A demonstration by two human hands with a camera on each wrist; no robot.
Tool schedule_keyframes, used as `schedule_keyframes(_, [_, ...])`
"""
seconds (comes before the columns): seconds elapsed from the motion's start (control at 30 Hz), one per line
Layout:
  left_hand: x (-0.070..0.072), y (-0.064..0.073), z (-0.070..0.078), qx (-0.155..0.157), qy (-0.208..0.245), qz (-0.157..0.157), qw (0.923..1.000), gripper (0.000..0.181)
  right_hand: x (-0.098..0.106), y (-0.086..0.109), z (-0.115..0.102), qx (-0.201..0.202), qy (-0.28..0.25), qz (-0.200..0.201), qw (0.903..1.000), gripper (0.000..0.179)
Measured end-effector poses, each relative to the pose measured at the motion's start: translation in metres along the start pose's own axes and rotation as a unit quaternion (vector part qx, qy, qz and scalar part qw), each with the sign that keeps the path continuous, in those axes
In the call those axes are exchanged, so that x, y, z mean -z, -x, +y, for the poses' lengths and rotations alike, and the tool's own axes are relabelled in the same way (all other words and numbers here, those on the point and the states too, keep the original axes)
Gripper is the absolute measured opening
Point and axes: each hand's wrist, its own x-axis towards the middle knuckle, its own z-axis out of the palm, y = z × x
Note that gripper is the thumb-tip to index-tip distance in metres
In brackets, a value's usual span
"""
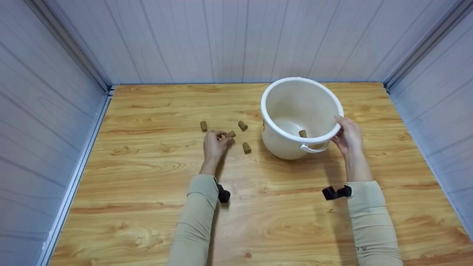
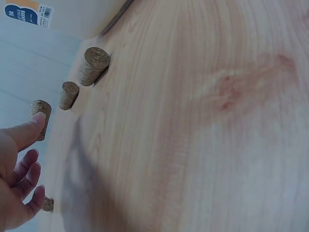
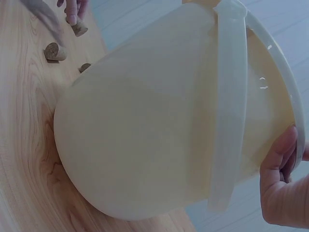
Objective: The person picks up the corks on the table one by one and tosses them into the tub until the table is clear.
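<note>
Between thumb and fingers, my left hand pinches a brown cork stopper; the left wrist view shows this cork raised at the thumb tip. Around that hand several more corks lie on the table, one to its left, one behind and one to its right. My right hand grips the rim of a white plastic bucket, thumb over the edge. The bucket leans toward me, and a single cork shows inside it. The bucket's handle hangs down its near side.
The wood-grain table is bounded by a panelled back wall and side walls, the left one edged with a metal strip. A black wrist camera sits on the left sleeve, and another on the right.
</note>
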Motion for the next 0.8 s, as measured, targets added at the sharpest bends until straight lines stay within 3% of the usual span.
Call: schedule_keyframes(0.8, [0.018, 0.005, 0.029, -0.063, 0.04, 0.032, 0.9967, 0.021, -0.001, -0.001, 0.0, 0.003, 0.001, 0.005, 1.0, 0.015])
